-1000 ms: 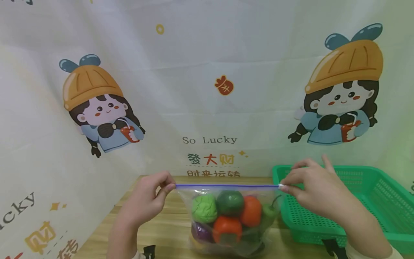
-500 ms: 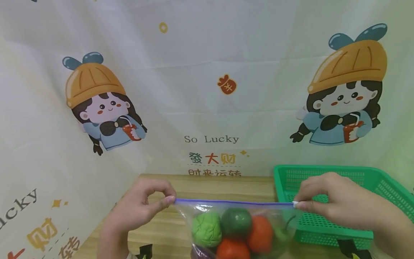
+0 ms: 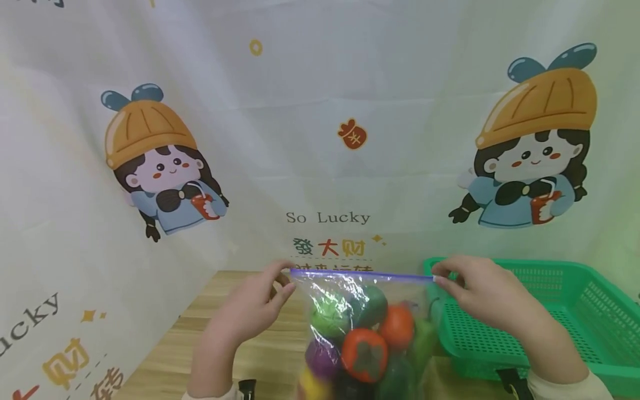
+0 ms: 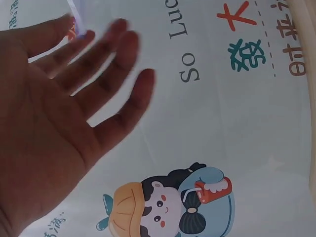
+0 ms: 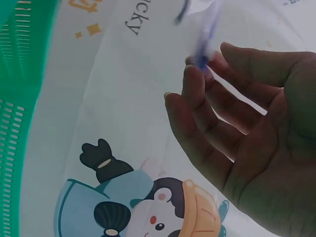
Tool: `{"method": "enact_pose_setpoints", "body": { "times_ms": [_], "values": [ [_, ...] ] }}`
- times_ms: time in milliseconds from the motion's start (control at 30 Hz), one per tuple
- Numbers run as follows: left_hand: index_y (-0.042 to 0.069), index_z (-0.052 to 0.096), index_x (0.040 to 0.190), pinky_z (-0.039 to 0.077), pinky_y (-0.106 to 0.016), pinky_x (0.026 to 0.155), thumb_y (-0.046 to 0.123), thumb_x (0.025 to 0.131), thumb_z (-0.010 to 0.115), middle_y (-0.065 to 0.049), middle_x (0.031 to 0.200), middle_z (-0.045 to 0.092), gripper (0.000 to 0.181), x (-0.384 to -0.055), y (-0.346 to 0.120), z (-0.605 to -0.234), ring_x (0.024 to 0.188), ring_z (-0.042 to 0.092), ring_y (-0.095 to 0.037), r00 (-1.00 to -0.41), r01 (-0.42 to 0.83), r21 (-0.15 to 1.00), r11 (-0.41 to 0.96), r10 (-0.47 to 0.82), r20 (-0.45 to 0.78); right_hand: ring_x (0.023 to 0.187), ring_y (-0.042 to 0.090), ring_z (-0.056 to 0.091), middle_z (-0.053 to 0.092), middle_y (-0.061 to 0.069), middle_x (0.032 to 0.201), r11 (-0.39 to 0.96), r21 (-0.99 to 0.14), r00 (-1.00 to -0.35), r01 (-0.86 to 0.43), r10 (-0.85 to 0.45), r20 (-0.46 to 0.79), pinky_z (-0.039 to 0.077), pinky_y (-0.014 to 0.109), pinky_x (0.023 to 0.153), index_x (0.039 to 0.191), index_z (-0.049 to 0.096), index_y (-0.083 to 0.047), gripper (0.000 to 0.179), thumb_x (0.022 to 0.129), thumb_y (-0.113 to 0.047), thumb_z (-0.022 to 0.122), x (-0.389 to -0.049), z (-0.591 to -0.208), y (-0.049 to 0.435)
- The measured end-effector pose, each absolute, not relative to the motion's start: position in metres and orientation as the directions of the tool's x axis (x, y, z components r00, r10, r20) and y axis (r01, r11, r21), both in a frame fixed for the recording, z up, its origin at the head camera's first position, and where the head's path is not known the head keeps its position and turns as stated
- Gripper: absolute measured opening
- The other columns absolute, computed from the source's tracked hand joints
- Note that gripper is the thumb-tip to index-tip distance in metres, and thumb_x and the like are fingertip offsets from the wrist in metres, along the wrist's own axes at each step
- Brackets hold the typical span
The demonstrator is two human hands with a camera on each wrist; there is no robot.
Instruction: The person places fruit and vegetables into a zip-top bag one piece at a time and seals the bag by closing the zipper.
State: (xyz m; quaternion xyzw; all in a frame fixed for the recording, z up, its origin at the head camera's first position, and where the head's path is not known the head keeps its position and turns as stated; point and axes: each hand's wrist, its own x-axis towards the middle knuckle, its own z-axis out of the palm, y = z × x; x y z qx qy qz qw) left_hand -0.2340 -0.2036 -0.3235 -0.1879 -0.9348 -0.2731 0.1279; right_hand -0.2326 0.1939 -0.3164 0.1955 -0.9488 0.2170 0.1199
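A clear zip-lock bag (image 3: 360,274) with a blue zip strip hangs by its two top corners between my hands in the head view. My left hand (image 3: 255,305) pinches its left corner between thumb and forefinger; the other fingers spread loosely in the left wrist view. At the right end, by a small white tab, the thumb and fingers of my right hand (image 3: 487,291) pinch the strip. Inside are a green cabbage (image 3: 330,315), a persimmon (image 3: 365,355), an orange-red round piece (image 3: 398,326), a green pepper (image 3: 424,336), and purple, yellow and dark green pieces. The bag's bottom is out of frame.
A green plastic basket (image 3: 450,341) with slotted walls stands on the right, partly behind my right arm. The wooden table (image 3: 190,339) runs beneath the bag. A printed white cloth (image 3: 300,139) hangs at the back and left.
The bag first came lower and nearer, then rose again. My hands are now closer together, the left one further right. The bag hangs longer, with more of its contents showing below.
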Motion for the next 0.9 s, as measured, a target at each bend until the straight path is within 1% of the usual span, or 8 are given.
{"method": "enact_pose_setpoints", "body": {
  "times_ms": [100, 200, 333, 500, 633, 733, 800, 900],
  "values": [
    [0.023, 0.042, 0.16, 0.06, -0.035, 0.08, 0.027, 0.108, 0.063, -0.007, 0.141, 0.067, 0.056, -0.235, -0.194, -0.327, 0.096, 0.068, -0.013, -0.903, 0.411, 0.435, 0.801, 0.294, 0.313, 0.089, 0.011, 0.068, 0.076, 0.006, 0.125, 0.833, -0.379, -0.904, -0.403, -0.299, 0.306, 0.053, 0.033, 0.065, 0.129, 0.073, -0.014, 0.029, 0.105, -0.029, 0.068, -0.233, -0.317, 0.194],
    [0.021, 0.042, 0.161, 0.06, -0.047, 0.102, 0.028, 0.107, 0.064, -0.008, 0.157, 0.056, 0.059, -0.237, -0.176, -0.332, 0.122, 0.067, -0.026, -0.885, 0.454, 0.397, 0.798, 0.35, 0.307, 0.091, 0.012, 0.07, 0.075, 0.005, 0.128, 0.837, -0.386, -0.912, -0.388, -0.29, 0.289, 0.053, 0.034, 0.065, 0.131, 0.072, -0.015, 0.031, 0.105, -0.031, 0.067, -0.233, -0.316, 0.197],
    [0.019, 0.044, 0.161, 0.042, -0.067, 0.121, 0.038, 0.107, 0.063, -0.016, 0.17, 0.038, 0.06, -0.241, -0.145, -0.351, 0.152, 0.043, -0.046, -0.88, 0.474, 0.357, 0.805, 0.435, 0.188, 0.092, 0.011, 0.069, 0.077, 0.003, 0.123, 0.84, -0.365, -0.909, -0.401, -0.316, 0.273, 0.055, 0.035, 0.068, 0.128, 0.073, -0.015, 0.028, 0.105, -0.03, 0.067, -0.232, -0.316, 0.196],
    [0.029, 0.038, 0.165, 0.048, -0.071, 0.112, 0.06, 0.101, 0.064, -0.021, 0.175, 0.025, 0.076, -0.24, -0.115, -0.381, 0.153, 0.038, -0.054, -0.914, 0.384, 0.262, 0.885, 0.405, -0.026, 0.093, 0.01, 0.068, 0.072, 0.002, 0.127, 0.794, -0.293, -0.846, -0.532, -0.488, 0.214, 0.058, 0.033, 0.073, 0.128, 0.073, -0.016, 0.031, 0.103, -0.034, 0.07, -0.23, -0.326, 0.182],
    [0.036, 0.04, 0.164, 0.054, -0.066, 0.108, 0.06, 0.095, 0.071, -0.019, 0.176, 0.026, 0.079, -0.234, -0.101, -0.389, 0.149, 0.045, -0.054, -0.936, 0.332, 0.171, 0.928, 0.346, -0.062, 0.126, 0.03, 0.067, 0.055, 0.01, 0.156, 0.737, -0.333, -0.795, -0.589, -0.603, 0.071, 0.06, 0.051, 0.1, 0.142, 0.065, -0.016, 0.046, 0.101, -0.036, 0.072, -0.224, -0.338, 0.155],
    [0.037, 0.048, 0.16, 0.052, -0.063, 0.112, 0.057, 0.094, 0.073, -0.02, 0.174, 0.029, 0.072, -0.23, -0.093, -0.387, 0.146, 0.05, -0.051, -0.937, 0.339, 0.126, 0.932, 0.346, -0.043, 0.141, 0.037, 0.059, 0.047, 0.014, 0.165, 0.743, -0.349, -0.783, -0.571, -0.62, -0.039, 0.053, 0.059, 0.113, 0.145, 0.063, -0.018, 0.047, 0.099, -0.022, 0.072, -0.221, -0.347, 0.13],
    [0.035, 0.055, 0.155, 0.048, -0.061, 0.118, 0.054, 0.096, 0.073, -0.021, 0.173, 0.031, 0.065, -0.229, -0.09, -0.385, 0.146, 0.052, -0.047, -0.931, 0.361, 0.115, 0.925, 0.365, -0.017, 0.136, 0.036, 0.063, 0.05, 0.016, 0.161, 0.755, -0.332, -0.78, -0.565, -0.621, -0.083, 0.056, 0.055, 0.109, 0.137, 0.068, -0.019, 0.042, 0.095, -0.013, 0.072, -0.22, -0.354, 0.117],
    [0.031, 0.06, 0.151, 0.036, -0.062, 0.127, 0.051, 0.098, 0.072, -0.023, 0.172, 0.032, 0.058, -0.231, -0.09, -0.384, 0.154, 0.044, -0.043, -0.912, 0.406, 0.139, 0.903, 0.41, -0.002, 0.106, 0.019, 0.07, 0.07, 0.007, 0.129, 0.775, -0.337, -0.781, -0.535, -0.606, -0.153, 0.061, 0.04, 0.09, 0.116, 0.072, -0.017, 0.024, 0.094, -0.009, 0.071, -0.219, -0.362, 0.107]
  ]
}}
